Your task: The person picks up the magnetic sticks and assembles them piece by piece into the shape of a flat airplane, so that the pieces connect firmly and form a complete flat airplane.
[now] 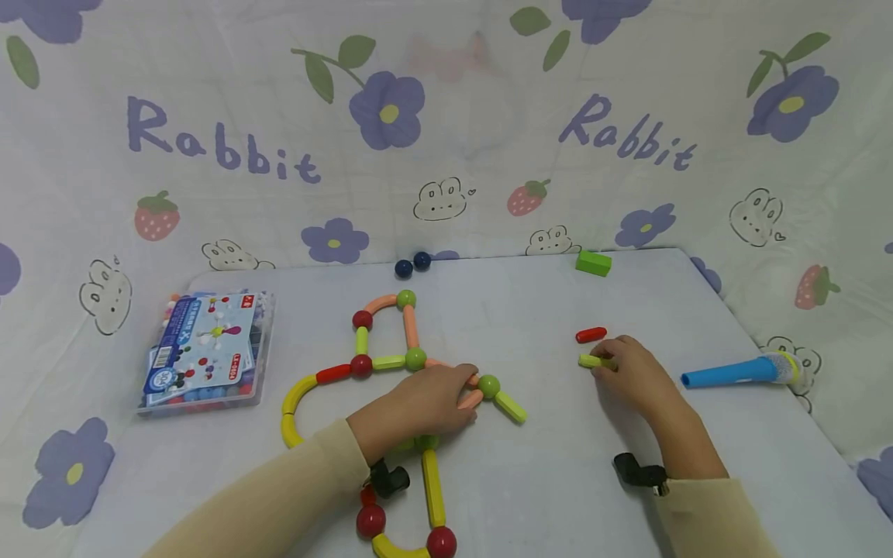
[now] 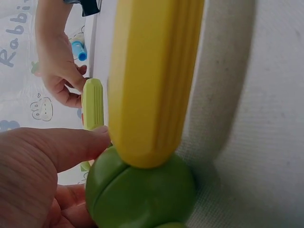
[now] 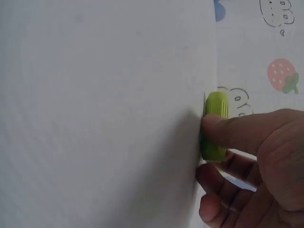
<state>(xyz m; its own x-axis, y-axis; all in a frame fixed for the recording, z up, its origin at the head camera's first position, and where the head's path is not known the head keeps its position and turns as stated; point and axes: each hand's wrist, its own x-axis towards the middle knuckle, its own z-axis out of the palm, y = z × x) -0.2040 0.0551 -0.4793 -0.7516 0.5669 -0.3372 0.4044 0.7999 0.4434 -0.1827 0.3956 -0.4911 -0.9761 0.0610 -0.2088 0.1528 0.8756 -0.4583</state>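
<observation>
On the table lies a joined figure of magnetic rods and balls, with a yellow rod [image 1: 433,488] and dark red balls [image 1: 370,521] at its near end. My left hand [image 1: 418,403] reaches over its middle, thumb and fingers curled at a salmon rod [image 1: 470,400] beside a green ball [image 1: 489,386]. From that ball a lime rod [image 1: 511,407] points right. My right hand [image 1: 638,380] pinches a separate short lime rod [image 3: 216,126] between thumb and finger, low at the tabletop. Just beyond it lies a red rod [image 1: 591,335]. The left hand hides part of the figure.
A clear plastic box [image 1: 265,349] of parts with a printed card stands at the left. Two dark blue balls [image 1: 412,264] and a green block [image 1: 594,263] lie along the back edge. A blue toy microphone [image 1: 739,370] rests at the right.
</observation>
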